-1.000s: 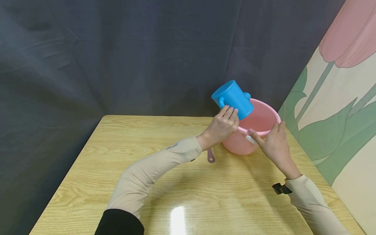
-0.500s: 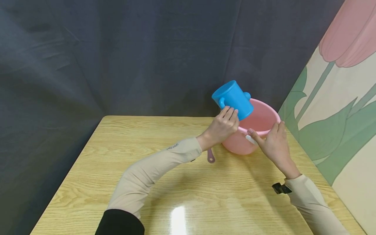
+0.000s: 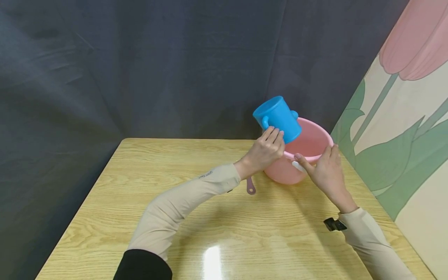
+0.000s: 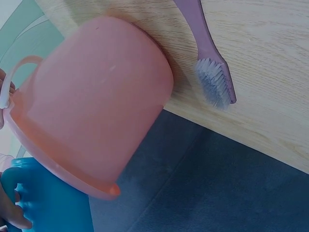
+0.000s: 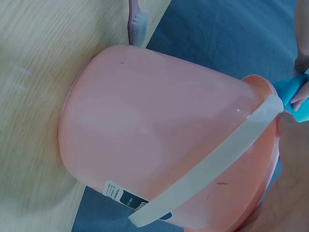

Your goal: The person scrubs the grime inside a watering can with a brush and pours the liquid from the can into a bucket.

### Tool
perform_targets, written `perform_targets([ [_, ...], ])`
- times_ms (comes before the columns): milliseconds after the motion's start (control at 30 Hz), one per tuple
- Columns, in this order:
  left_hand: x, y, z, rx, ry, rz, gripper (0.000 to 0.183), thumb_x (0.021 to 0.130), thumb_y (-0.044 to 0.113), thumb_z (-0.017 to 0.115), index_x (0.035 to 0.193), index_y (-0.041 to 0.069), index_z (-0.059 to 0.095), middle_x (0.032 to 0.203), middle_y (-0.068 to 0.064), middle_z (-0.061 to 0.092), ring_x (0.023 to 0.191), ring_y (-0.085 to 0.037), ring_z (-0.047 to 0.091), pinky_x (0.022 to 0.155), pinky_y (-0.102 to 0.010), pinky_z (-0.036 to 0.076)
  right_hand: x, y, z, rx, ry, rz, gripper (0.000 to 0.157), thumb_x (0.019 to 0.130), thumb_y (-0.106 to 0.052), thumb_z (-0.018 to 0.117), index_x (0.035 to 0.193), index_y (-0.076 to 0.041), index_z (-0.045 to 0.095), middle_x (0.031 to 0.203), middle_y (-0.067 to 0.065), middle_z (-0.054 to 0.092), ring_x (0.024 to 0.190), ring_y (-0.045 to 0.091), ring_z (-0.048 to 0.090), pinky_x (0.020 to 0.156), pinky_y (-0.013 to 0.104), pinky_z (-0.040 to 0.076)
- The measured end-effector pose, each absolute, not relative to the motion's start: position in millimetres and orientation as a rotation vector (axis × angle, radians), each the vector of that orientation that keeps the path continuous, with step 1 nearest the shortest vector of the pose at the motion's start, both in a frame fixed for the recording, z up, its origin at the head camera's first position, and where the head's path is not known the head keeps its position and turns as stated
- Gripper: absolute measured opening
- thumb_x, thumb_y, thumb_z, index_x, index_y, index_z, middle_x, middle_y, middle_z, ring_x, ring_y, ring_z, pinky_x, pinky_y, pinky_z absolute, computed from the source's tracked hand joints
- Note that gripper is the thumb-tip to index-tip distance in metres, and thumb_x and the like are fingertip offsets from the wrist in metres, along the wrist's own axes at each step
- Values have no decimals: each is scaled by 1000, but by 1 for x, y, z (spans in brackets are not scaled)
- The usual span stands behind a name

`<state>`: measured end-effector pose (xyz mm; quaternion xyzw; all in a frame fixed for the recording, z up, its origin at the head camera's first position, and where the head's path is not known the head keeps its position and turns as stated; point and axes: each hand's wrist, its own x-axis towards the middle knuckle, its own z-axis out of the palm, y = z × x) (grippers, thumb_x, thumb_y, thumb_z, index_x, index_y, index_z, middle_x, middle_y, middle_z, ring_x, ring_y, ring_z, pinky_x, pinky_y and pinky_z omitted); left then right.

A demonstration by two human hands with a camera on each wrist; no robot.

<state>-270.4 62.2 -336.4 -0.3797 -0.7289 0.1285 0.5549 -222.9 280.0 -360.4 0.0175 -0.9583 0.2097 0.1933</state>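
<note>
My left hand [image 3: 266,148] grips a blue two-handled cup [image 3: 282,120] by its near handle. The cup leans with its mouth to the upper left and its base over the left part of a pink bucket's opening. My right hand [image 3: 327,173] holds the rim of that pink bucket [image 3: 285,173], thumb at the near side and fingers at the right. The bucket's white carrying handle [image 5: 207,166] hangs down its side in the right wrist view. What lies at the bottom of the bucket is hidden.
A purple-handled brush [image 4: 215,72] with pale bristles lies on the wooden table [image 3: 147,217], left of the bucket; in the head view the left arm covers most of it. A dark curtain [image 3: 175,70] hangs behind, and a flower-painted wall [image 3: 413,155] borders the right side.
Almost nothing differs. The cup has shifted very slightly to the right; both hands keep their places on the cup and the bucket.
</note>
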Motion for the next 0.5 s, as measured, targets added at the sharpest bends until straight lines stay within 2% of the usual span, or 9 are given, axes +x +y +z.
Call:
perform_targets([
  [167, -272, 62, -337, -897, -1708, 299, 25, 98, 9, 55, 94, 10, 80, 104, -4, 74, 101, -20, 67, 101, -34, 46, -224, 280, -361, 43, -2692, 597, 113, 91, -65, 57, 140, 27, 14, 144, 53, 10, 127, 71, 21, 98, 76, 26],
  [500, -273, 62, -336, -908, -1697, 289, 27, 97, 6, 54, 93, 10, 80, 104, -4, 74, 101, -21, 67, 101, -35, 47, -225, 279, -361, 49, -2669, 582, 111, 90, -65, 58, 136, 29, 19, 142, 53, 14, 124, 71, 26, 97, 76, 28],
])
